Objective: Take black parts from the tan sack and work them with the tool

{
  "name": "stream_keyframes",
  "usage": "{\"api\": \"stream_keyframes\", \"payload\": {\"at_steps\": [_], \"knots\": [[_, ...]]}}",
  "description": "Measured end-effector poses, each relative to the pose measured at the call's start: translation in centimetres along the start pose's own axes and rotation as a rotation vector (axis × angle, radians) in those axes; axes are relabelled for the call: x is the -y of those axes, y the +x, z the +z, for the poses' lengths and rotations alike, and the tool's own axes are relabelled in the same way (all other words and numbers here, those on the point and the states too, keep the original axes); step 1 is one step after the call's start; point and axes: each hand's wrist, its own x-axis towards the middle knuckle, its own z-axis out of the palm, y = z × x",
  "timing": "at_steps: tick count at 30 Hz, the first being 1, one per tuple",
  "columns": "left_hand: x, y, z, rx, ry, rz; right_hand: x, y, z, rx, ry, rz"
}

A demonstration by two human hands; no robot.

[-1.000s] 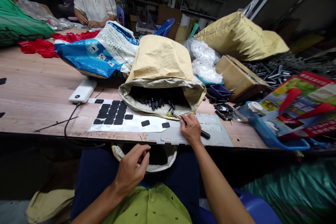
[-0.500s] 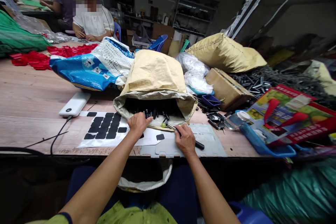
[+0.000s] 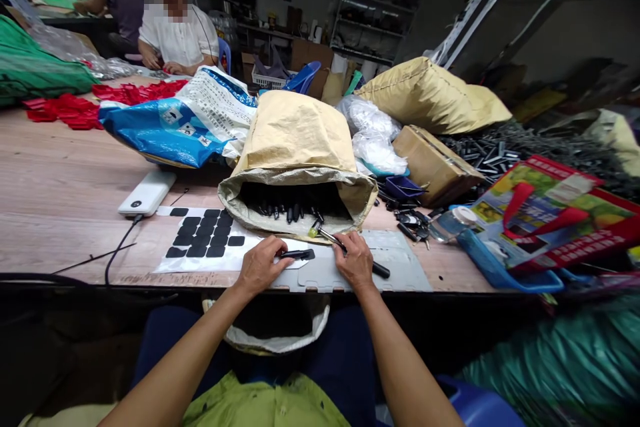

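The left hand (image 3: 261, 265), in front of the sack (image 3: 303, 133), has its fingers nearly closed, pinching one end of a black piece (image 3: 300, 254). The right hand (image 3: 355, 259), in front of the sack's right half, curls its fingers round a tool (image 3: 380, 270), whose yellow head is at the sack's lower lip. Held by one end, the piece could pivot or slip; the tool's head might snag that lip if lifted carelessly. Left of the sack's mouth, the white sheet (image 3: 231, 261) carries black patches (image 3: 203, 233), which a brushing wrist could shift.
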Motion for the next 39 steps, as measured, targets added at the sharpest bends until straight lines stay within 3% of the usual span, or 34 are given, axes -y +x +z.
{"api": "stream_keyframes", "payload": {"at_steps": [9, 13, 19, 27, 33, 39], "knots": [[1.3, 0.5, 0.1, 0.037, -0.080, 0.005, 0.5, 0.1, -0.8, 0.016, -0.034, -0.027], [1.2, 0.4, 0.1, 0.049, -0.111, -0.026, 3.2, -0.9, -2.8, -0.034, 0.104, 0.015], [1.1, 0.5, 0.1, 0.048, -0.092, -0.047, 7.3, -3.3, -4.7, 0.021, 0.344, 0.063], [1.1, 0.5, 0.2, 0.049, -0.085, -0.049, 8.1, -5.1, -4.3, 0.053, 0.190, 0.036], [1.1, 0.5, 0.1, 0.052, -0.084, -0.060, 9.2, -4.7, -4.3, 0.010, 0.229, -0.003], [1.0, 0.5, 0.1, 0.045, -0.085, -0.051, 9.6, -4.6, -3.6, 0.089, 0.192, -0.028]]}}
